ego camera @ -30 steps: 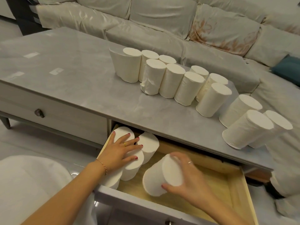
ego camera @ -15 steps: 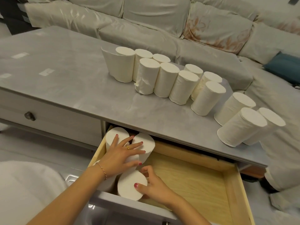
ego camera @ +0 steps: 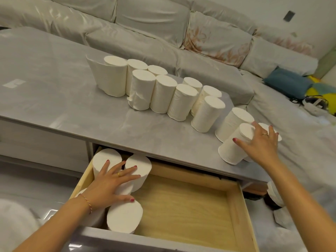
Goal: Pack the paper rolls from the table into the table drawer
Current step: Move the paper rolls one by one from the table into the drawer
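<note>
Left hand: the left hand [ego camera: 109, 186] lies flat, fingers [ego camera: 129, 171] spread wide, pressing on the tops of the white paper rolls standing in the drawer [ego camera: 116, 177]; a gold ring and a thin cord bracelet show.
Right hand: the right hand [ego camera: 260, 144] is over at the right end of the bench, fingers [ego camera: 240, 141] fanned out and curling onto the top of the nearest white cylindrical paper roll [ego camera: 234, 148], thumb against its side; whether the grip has closed, I cannot tell.
That roll: tilted, its base on the bench, touching a second roll just behind the hand.
Drawer: the pale wooden drawer with a grey front [ego camera: 234, 206] is pulled open below the bench edge; rolls stand upright in its left part, one near the front wall [ego camera: 124, 218], two at the back left; the right part shows bare wood.
Bench: the glossy grey bench [ego camera: 54, 88] carries a winding line of upright white paper rolls [ego camera: 163, 91], running from the middle to the right corner, most of them touching.
Behind: a pale covered sofa [ego camera: 145, 20] with a blue cushion [ego camera: 287, 82].
</note>
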